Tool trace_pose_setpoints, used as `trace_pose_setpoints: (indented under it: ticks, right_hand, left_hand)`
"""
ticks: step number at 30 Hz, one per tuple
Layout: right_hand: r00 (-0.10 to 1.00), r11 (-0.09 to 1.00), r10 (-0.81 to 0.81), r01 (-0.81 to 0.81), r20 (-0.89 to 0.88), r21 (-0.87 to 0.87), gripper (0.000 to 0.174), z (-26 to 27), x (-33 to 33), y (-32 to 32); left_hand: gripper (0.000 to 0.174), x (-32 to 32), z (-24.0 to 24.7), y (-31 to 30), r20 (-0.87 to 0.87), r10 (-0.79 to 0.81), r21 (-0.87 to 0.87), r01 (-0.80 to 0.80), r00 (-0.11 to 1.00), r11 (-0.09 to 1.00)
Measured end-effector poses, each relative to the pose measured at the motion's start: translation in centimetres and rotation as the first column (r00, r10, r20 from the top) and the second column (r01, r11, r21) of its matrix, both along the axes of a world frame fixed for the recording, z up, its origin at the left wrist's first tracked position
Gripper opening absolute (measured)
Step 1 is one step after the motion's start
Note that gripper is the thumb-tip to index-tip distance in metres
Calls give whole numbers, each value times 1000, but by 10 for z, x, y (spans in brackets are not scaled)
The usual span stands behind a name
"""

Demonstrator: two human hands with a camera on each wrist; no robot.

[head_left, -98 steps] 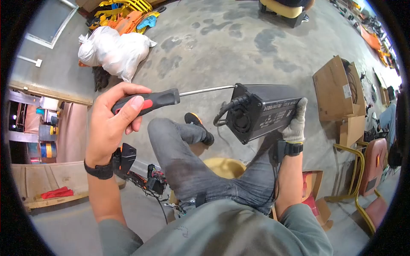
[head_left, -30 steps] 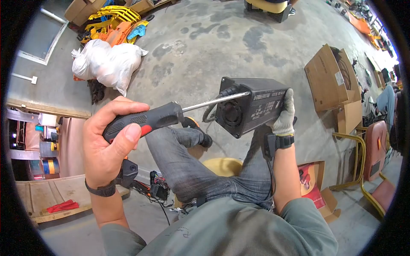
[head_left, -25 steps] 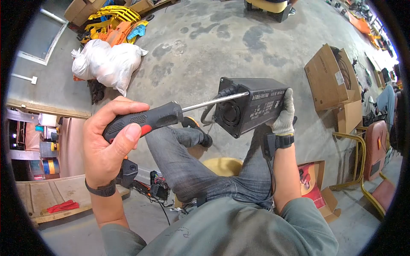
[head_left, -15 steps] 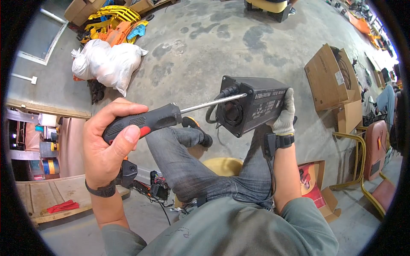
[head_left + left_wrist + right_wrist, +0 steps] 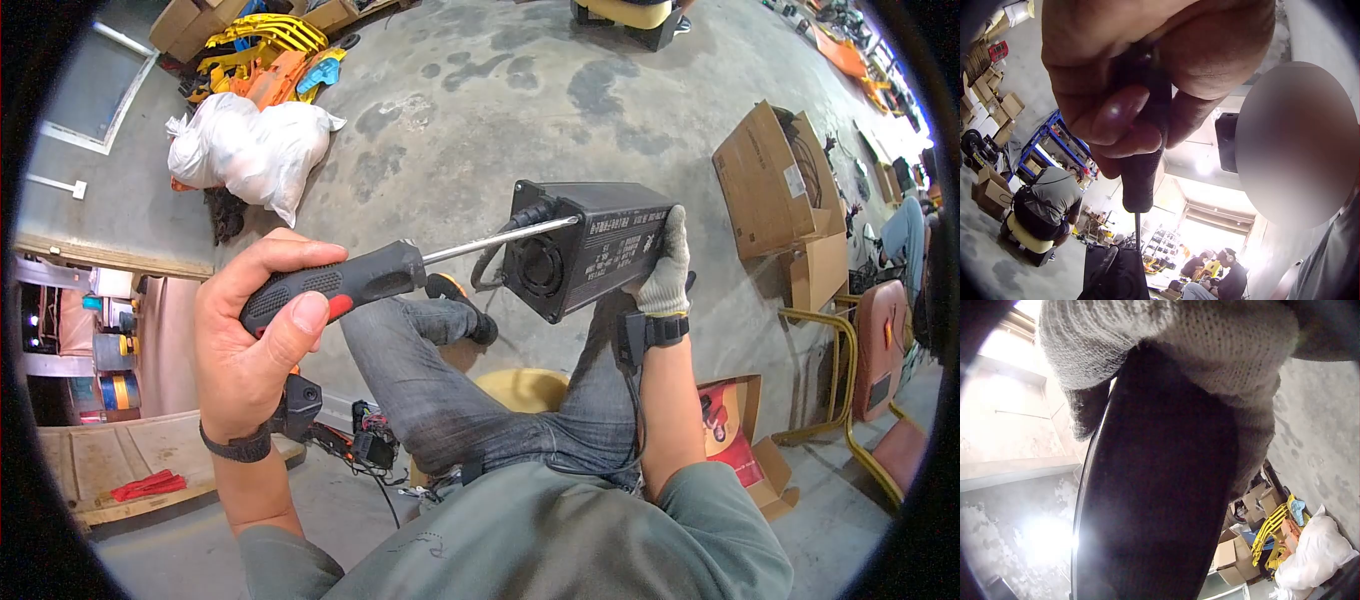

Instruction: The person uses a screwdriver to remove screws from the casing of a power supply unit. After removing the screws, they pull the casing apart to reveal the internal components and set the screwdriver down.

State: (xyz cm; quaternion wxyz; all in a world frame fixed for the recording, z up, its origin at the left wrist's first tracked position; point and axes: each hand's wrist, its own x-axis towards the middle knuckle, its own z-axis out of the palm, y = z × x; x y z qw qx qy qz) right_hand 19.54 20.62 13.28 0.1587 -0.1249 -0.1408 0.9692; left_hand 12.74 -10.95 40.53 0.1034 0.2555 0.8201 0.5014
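Observation:
My bare left hand [image 5: 235, 350] grips a screwdriver [image 5: 345, 285] by its black and red handle, thumb along the side. Its metal shaft points right, and the tip meets the upper right corner of the end plate of a black finned charger box [image 5: 615, 245]. A round fan grille [image 5: 541, 265] and a thick black cable [image 5: 490, 265] show on that end. At the box's far end, my right hand [image 5: 665, 275], in a pale knitted glove, holds it up above the lap. The right wrist view shows the glove [image 5: 1166, 344] wrapped around the dark casing [image 5: 1154, 481].
Cardboard boxes [image 5: 765, 190] and a metal-framed chair [image 5: 880, 350] stand to the right. On the left are a white bag [image 5: 255, 150] and a bench with a red cloth [image 5: 148, 485]. A seated person [image 5: 1047, 203] is seen in the left wrist view.
Since the oldest frame, the screwdriver tip has gone from the end plate's upper left corner to its upper right one. Over the last second, both hands have barely moved; the box tilts slightly.

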Motion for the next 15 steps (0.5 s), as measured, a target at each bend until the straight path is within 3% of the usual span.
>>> trace_pose_setpoints:
  ticks: [7, 15]
  right_hand:
    - [1000, 1000, -2, 2, 9, -17, 40, 2, 0, -1]
    - [999, 1000, -23, 23, 45, 1, 38, -3, 1, 0]
  left_hand:
    - [27, 0, 4, 1, 26, 16, -39, -15, 1000, 999]
    - [35, -9, 12, -4, 329, 143, -164, -92, 933, 982]
